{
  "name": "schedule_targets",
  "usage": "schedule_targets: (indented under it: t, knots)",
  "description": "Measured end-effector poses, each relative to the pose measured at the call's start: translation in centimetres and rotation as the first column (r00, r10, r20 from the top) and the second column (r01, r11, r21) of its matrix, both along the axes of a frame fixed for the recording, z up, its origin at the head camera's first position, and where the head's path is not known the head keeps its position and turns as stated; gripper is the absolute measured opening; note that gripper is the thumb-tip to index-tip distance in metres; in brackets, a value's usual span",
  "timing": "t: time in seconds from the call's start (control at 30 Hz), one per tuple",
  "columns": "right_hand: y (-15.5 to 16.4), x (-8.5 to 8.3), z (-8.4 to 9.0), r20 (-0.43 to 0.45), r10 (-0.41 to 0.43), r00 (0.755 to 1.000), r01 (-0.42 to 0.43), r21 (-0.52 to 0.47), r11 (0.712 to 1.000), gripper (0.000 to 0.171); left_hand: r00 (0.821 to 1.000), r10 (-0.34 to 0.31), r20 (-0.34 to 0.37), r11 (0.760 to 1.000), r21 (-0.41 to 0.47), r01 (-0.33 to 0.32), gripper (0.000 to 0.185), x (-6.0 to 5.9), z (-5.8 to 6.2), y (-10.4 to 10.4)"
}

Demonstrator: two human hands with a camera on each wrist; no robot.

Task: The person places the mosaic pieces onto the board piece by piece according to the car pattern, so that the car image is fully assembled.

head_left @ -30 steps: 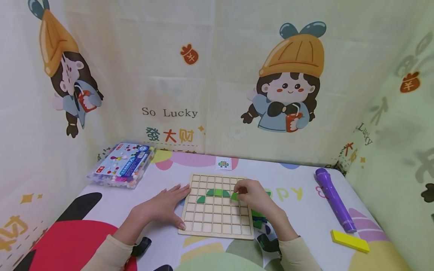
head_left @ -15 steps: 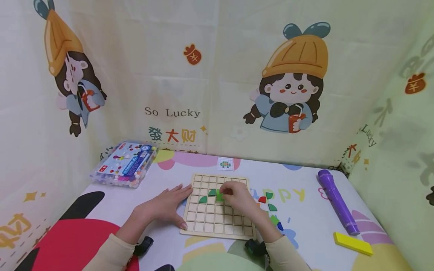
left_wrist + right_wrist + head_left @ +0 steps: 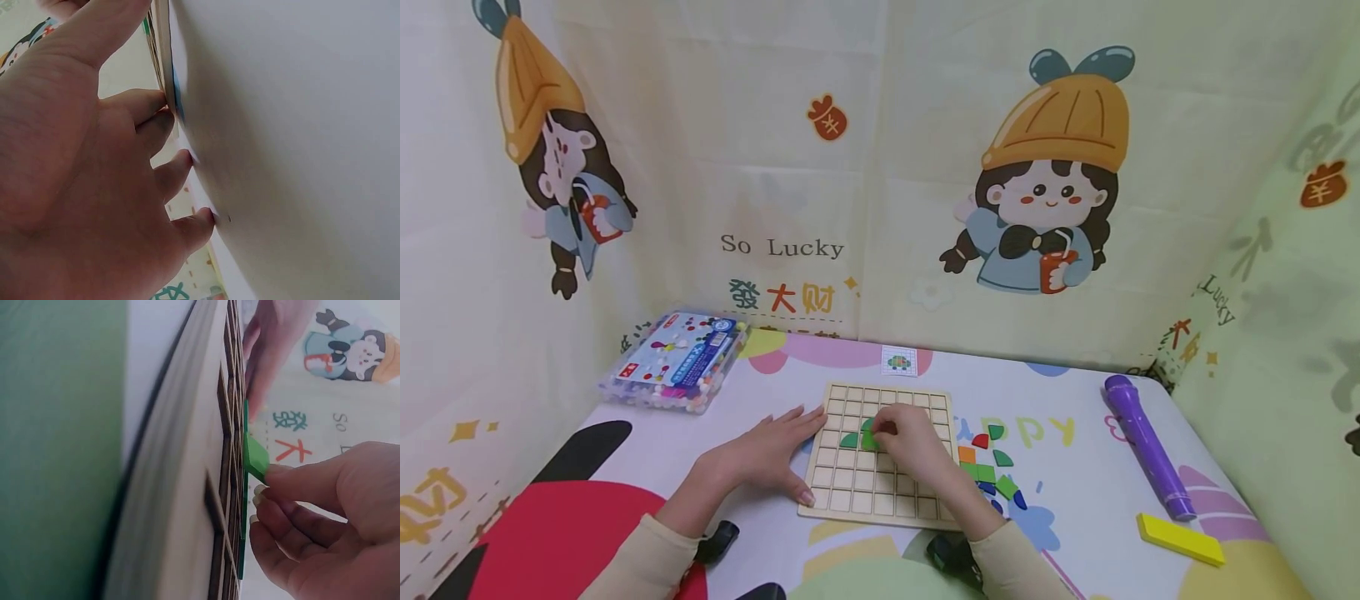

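The right hand [image 3: 904, 435] pinched a green tile [image 3: 255, 456] tilted just above the board [image 3: 880, 492], while the flat left hand [image 3: 767, 454] steadied the board's left edge.

The right hand [image 3: 904, 440] has travelled left across the wooden grid board [image 3: 880, 487], carrying a green piece [image 3: 869, 441] from the right columns toward the middle, uncovering loose coloured pieces [image 3: 988, 467] right of the board.

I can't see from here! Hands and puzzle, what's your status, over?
Left hand flat, steadying wooden grid board. Right hand pinching green tile over the board. Nothing blocking.
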State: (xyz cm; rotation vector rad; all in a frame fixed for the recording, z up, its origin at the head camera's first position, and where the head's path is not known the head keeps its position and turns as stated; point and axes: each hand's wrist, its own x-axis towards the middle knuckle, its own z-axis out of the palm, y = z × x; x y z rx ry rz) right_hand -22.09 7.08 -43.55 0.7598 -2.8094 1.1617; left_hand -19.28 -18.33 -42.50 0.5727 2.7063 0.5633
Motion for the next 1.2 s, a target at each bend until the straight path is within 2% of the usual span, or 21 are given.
schedule_targets:
  t: [0.17, 0.5, 0.77, 1.2]
  knots:
    - [-0.07, 0.11, -0.04, -0.054, 0.039, 0.998, -0.033, 0.103, 0.994, 0.013, 1.000, 0.005, 0.005, 1.000, 0.008, -0.005, 0.116, -0.01, 0.00, 0.06]
    - [0.10, 0.38, 0.38, -0.059, 0.060, 0.996, -0.050, 0.157, 0.986, 0.018, 1.000, -0.011, 0.004, 1.000, 0.001, 0.011, 0.116, -0.18, -0.40, 0.04]
    - [-0.05, 0.45, 0.44, -0.092, 0.196, 0.976, -0.169, 0.242, 0.955, 0.025, 1.000, -0.008, 0.000, 1.000, -0.003, 0.008, 0.116, -0.07, -0.18, 0.03]
    - [-0.22, 0.97, 0.58, -0.092, 0.131, 0.987, -0.104, 0.252, 0.962, 0.020, 1.000, -0.009, -0.005, 1.000, -0.005, 0.009, 0.117, -0.09, -0.11, -0.06]
